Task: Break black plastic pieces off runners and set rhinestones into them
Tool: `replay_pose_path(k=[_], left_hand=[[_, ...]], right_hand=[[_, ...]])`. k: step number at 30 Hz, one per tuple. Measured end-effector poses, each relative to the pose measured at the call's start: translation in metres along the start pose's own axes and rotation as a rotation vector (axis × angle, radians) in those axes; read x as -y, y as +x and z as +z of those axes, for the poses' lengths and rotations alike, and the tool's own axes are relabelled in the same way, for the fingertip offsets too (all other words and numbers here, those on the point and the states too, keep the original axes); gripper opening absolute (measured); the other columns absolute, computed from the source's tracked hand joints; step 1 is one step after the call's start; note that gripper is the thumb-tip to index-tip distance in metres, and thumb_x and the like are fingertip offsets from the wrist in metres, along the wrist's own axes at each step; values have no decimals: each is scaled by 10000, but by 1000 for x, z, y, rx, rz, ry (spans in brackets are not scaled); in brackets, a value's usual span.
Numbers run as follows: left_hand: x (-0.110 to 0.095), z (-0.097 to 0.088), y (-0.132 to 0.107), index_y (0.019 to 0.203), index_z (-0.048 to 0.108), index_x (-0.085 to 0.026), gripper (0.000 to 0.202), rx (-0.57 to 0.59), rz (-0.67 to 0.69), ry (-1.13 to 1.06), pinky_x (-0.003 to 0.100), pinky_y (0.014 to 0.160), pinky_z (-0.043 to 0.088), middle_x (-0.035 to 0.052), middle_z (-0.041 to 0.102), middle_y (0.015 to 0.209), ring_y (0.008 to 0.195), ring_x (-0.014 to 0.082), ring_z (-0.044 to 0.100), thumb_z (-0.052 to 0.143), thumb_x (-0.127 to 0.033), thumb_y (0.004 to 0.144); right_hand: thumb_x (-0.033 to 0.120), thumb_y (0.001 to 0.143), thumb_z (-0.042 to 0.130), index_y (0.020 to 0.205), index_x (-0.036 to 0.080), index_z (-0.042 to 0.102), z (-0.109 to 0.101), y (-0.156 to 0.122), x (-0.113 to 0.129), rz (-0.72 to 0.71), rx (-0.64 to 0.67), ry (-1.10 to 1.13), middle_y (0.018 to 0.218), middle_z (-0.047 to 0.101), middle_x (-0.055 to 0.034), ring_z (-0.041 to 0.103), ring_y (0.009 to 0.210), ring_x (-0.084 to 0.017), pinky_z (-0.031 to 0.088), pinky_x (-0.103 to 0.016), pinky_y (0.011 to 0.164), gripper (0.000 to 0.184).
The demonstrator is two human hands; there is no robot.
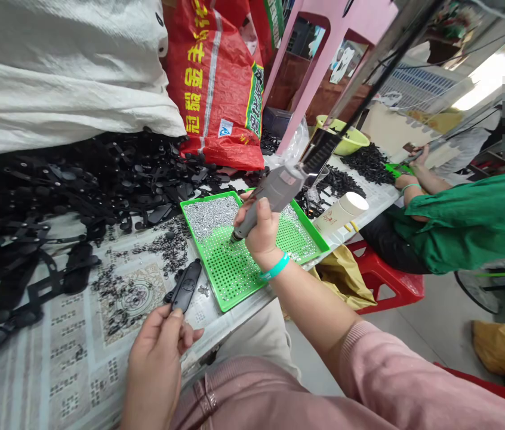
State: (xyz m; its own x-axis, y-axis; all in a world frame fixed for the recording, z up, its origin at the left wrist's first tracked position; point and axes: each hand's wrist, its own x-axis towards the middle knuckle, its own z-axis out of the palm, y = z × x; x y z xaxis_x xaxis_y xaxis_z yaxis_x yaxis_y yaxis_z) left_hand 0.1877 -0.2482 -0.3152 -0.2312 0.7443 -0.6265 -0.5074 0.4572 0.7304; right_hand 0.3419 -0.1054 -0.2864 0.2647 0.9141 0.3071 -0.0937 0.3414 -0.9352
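In my left hand (163, 343) is a black plastic part (185, 285), long and rounded, pinched at its near end between thumb and fingers above the table. My right hand (261, 230) wraps round a grey electric screwdriver (274, 191), tilted with its tip low over a green perforated tray (234, 289). Whether the tip touches a screw is too small to tell. Small silver screws (212, 218) heap in the tray's far left corner, and many more sit in its holes. Tiny black pieces (172, 245) lie scattered left of the tray.
Black plastic parts (68, 185) pile along the left and back, beside a white sack (64, 77) and a red sack (216, 77). A white bottle (342, 214) stands right of the tray. A co-worker in a green shirt (471, 221) works at the far right.
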Motion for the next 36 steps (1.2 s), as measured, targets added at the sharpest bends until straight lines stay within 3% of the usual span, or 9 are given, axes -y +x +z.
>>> replay_pose_path(k=[4, 8, 12, 17, 36], left_hand=[[4, -2, 0, 814, 500, -218, 196, 28, 81, 97, 284, 589, 542, -117, 344, 443, 422, 78, 372, 634, -330, 725], [9, -3, 2, 823, 512, -212, 189, 16, 139, 166, 280, 560, 532, -116, 325, 450, 404, 83, 374, 606, -355, 740], [11, -4, 3, 804, 501, -217, 184, 42, 156, 153, 272, 576, 533, -119, 315, 454, 419, 73, 332, 598, -367, 757], [11, -4, 2, 783, 506, -210, 192, 67, 176, 162, 243, 558, 512, -116, 305, 463, 419, 65, 316, 586, -384, 767], [8, -2, 4, 787, 517, -210, 183, 79, 163, 142, 249, 533, 505, -113, 308, 468, 421, 67, 303, 597, -372, 757]], right_hand=[[725, 799, 244, 981, 215, 537, 9, -12, 23, 19, -65, -58, 537, 429, 29, 484, 451, -117, 409, -273, 473, 616], [766, 777, 93, 1031, 228, 525, 28, -40, 44, 112, 17, -76, 508, 370, 36, 459, 414, -124, 405, -280, 452, 735], [768, 769, 135, 961, 227, 515, 45, -62, 48, 173, 124, 68, 476, 362, 46, 436, 381, -123, 395, -276, 425, 688], [738, 779, 211, 889, 231, 500, 56, -68, 42, 204, 169, 187, 465, 382, 50, 428, 374, -116, 388, -268, 418, 594], [764, 733, 305, 907, 241, 500, 56, -73, 39, 174, 308, 201, 469, 415, 52, 457, 389, -122, 407, -269, 433, 585]])
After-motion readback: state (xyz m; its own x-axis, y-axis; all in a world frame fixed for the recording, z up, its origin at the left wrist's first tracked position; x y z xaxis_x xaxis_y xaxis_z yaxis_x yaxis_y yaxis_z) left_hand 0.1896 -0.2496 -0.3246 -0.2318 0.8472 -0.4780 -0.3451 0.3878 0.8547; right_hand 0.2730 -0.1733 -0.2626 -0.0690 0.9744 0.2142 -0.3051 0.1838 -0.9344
